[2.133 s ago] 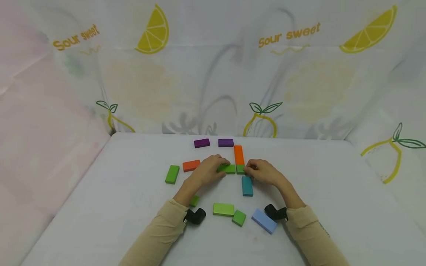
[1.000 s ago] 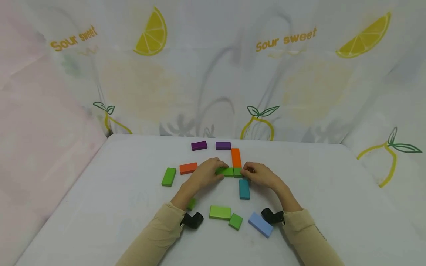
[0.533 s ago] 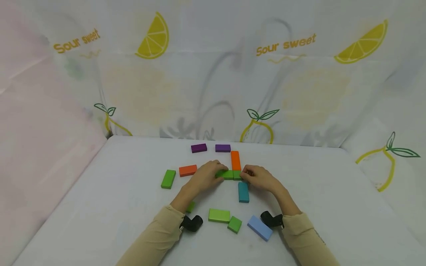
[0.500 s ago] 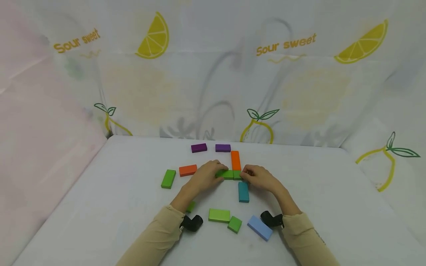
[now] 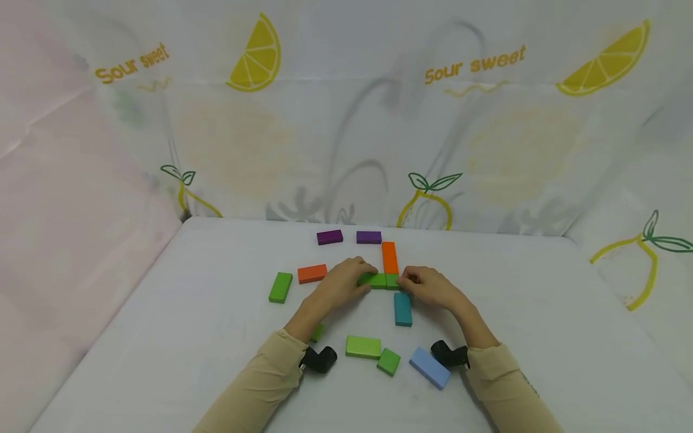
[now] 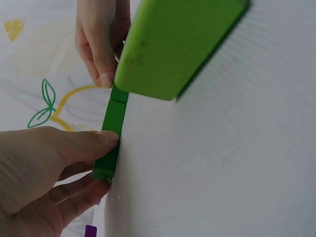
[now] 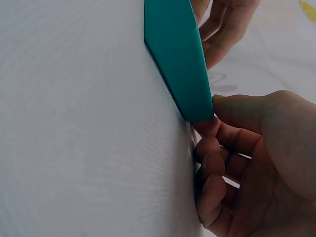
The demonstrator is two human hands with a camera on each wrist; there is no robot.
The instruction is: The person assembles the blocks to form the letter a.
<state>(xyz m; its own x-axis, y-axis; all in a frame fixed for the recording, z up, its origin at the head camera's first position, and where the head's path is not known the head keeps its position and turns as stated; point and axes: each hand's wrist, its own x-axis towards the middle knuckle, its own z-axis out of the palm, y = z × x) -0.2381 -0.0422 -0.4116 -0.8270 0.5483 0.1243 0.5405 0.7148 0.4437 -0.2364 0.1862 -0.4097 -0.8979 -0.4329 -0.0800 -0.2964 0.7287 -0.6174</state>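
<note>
In the head view my left hand holds a green rectangular block between thumb and fingers. The left wrist view shows its thumb on one long side. My right hand pinches the right end of a shorter green block, which lies end to end with the longer one. An orange block stands against the shorter block's far side. Just nearer lies a teal block, apart from the row. In the right wrist view the teal block hides the right fingertips' contact.
Purple blocks lie at the back, with a red-orange block and a green block to the left. Nearer are a light green block, a small green block and a light blue block, all on the white table.
The narrow gap between the two green blocks in my hands has closed, and they now touch. Both hands stay nearly in place; the whole head view shifts slightly.
</note>
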